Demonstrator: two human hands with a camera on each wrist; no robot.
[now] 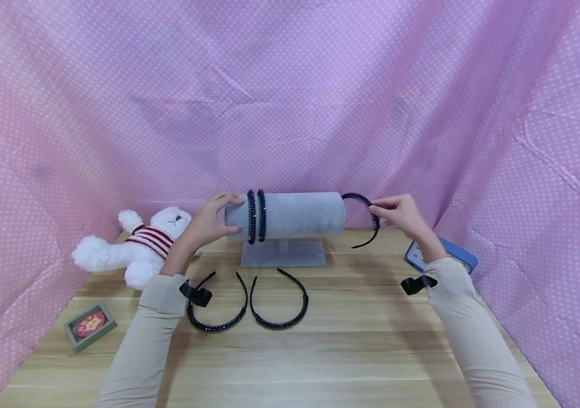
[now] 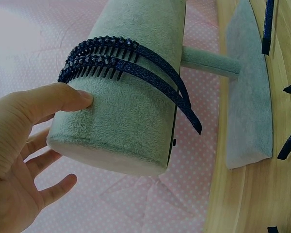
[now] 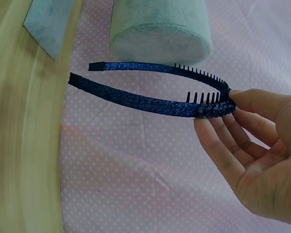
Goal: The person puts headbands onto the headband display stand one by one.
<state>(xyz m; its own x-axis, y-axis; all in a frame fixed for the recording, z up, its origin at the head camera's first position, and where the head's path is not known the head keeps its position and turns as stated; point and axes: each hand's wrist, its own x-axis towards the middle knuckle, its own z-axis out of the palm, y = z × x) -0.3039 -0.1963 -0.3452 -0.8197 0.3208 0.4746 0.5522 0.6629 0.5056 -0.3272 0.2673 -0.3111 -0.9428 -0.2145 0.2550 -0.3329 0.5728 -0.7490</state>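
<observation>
A grey plush headband stand [image 1: 302,214], a padded horizontal cylinder on a flat base, stands at the back of the table. My left hand [image 1: 211,219] grips its left end, the thumb [image 2: 80,99] against the plush and other fingers partly hidden behind it. Two dark beaded headbands, an outer one [image 1: 252,218] and an inner one [image 1: 262,218], sit side by side over the cylinder near that hand. Off the stand's right end, my right hand [image 1: 403,212] pinches another dark beaded headband [image 3: 140,102] at its toothed middle, its two tips pointing away from the palm.
Two more headbands, one left [image 1: 216,327] and one right [image 1: 279,325], lie on the wooden table [image 1: 351,351]. A white plush toy [image 1: 136,255] and a small green frame [image 1: 89,326] are at left. Behind the right forearm lies a blue box-like object [image 1: 460,256]. Pink dotted cloth [image 1: 290,102] surrounds the table.
</observation>
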